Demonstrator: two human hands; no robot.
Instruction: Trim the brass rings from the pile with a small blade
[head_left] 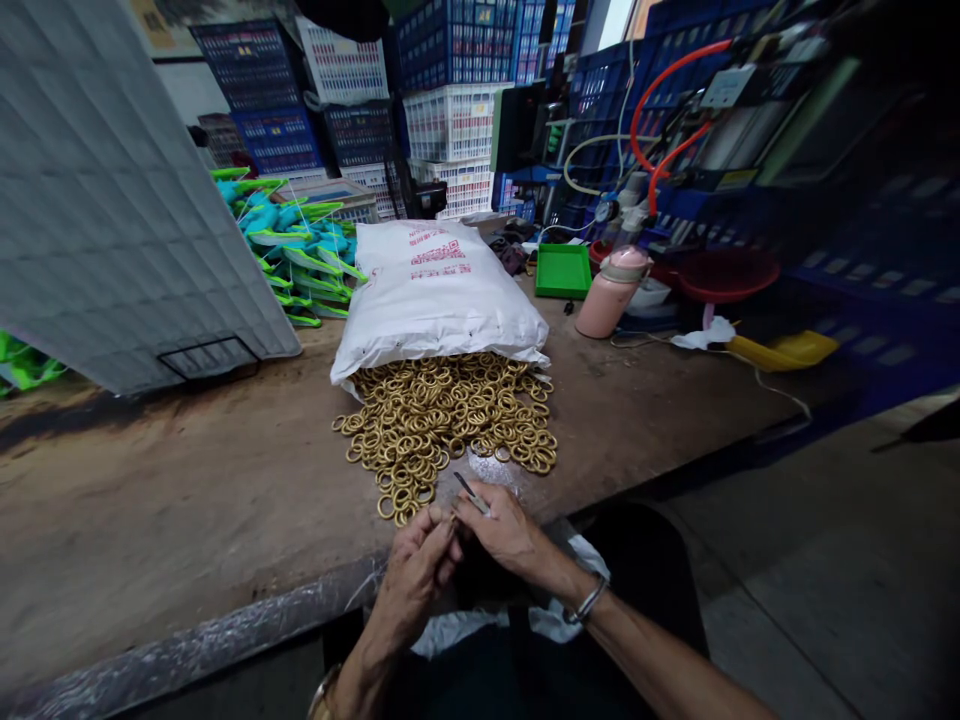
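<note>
Both hands meet at the table's front edge, just below a heap of gold-coloured rings (442, 410). My left hand (420, 560) is closed in a pinch, and a sliver of gold, seemingly one ring, peeks out at its fingertips; the fingers hide most of it. In my right hand (504, 532) is a small knife (472, 494), its dark, narrow blade pointing up and left. The right fingertips come close to the left ones. The heap spills from the open end of a white printed sack (442, 290) lying on the table.
A pale ribbed panel (150, 200) rises at the left beside green and blue plastic pieces (300, 240). To the right are a green tray (562, 271), a pink bottle (611, 295), a yellow scoop (787, 350) and a machine with red hoses (739, 120). Stacked crates (450, 120) line the back.
</note>
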